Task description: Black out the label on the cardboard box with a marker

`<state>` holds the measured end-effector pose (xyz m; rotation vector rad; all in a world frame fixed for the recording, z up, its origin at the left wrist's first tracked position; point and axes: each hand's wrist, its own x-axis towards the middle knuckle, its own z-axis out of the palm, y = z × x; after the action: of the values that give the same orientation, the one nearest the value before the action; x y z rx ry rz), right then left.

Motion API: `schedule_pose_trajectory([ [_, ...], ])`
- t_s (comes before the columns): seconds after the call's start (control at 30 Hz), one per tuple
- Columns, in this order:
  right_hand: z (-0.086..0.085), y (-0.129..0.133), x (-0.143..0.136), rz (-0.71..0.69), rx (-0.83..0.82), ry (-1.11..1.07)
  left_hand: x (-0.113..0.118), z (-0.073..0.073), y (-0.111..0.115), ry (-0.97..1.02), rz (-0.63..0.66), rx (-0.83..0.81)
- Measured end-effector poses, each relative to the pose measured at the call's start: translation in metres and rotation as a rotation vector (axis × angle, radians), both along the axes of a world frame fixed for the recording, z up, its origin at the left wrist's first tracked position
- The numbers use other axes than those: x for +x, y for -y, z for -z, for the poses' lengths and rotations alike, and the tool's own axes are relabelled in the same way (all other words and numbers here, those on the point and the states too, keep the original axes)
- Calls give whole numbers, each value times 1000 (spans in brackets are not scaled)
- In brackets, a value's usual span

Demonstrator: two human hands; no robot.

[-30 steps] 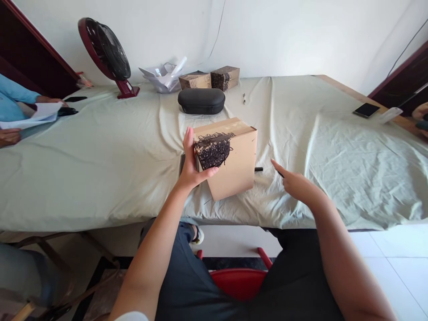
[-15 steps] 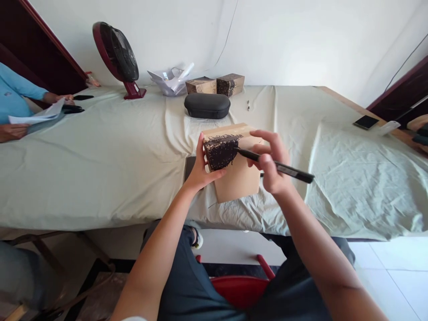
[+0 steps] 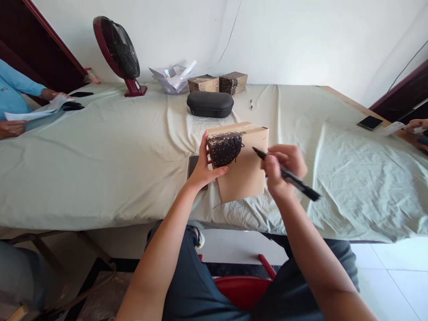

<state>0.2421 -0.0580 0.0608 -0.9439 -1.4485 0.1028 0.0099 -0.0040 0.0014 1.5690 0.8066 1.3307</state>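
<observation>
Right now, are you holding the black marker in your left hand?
No, the black marker is in the right hand, while the left hand holds the cardboard box.

A black marker (image 3: 290, 176) slants over a tilted tan box (image 3: 245, 171) partly scribbled black.

matt brown cardboard box (image 3: 245, 178), wrinkled pale tablecloth (image 3: 133, 165)
</observation>
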Motion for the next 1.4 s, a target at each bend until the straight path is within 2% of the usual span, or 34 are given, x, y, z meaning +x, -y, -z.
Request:
schedule_pose_trajectory([
  [0.13, 24, 20, 60, 214, -238, -85, -2, 10, -7, 0, -6, 67],
  [0.17, 29, 19, 74, 179, -304, -120, -3, 11, -9, -8, -11, 78],
  [0.3, 46, -1, 119, -163, -555, -371, -4, 13, -9, -32, -35, 112],
  [0.4, 63, -15, 135, -191, -697, -432, -5, 14, -10, -56, -35, 159],
  [0.5, 81, -19, 141, -49, -752, -155, -8, 17, -12, -67, -42, 192],
  [0.63, 95, -18, 143, 245, -794, 514, -12, 18, -15, -97, -30, 196],
  [0.73, 96, -17, 142, 290, -782, 735, -12, 18, -15, -113, -35, 213],
  [0.9, 98, -19, 137, 269, -724, 827, -12, 17, -13, -112, -21, 210],
  [1.17, 97, -23, 127, 196, -782, 812, -15, 20, -14, -122, -26, 196],
  [1.4, 98, -25, 124, 244, -744, 798, -13, 18, -12, -101, -22, 198],
])
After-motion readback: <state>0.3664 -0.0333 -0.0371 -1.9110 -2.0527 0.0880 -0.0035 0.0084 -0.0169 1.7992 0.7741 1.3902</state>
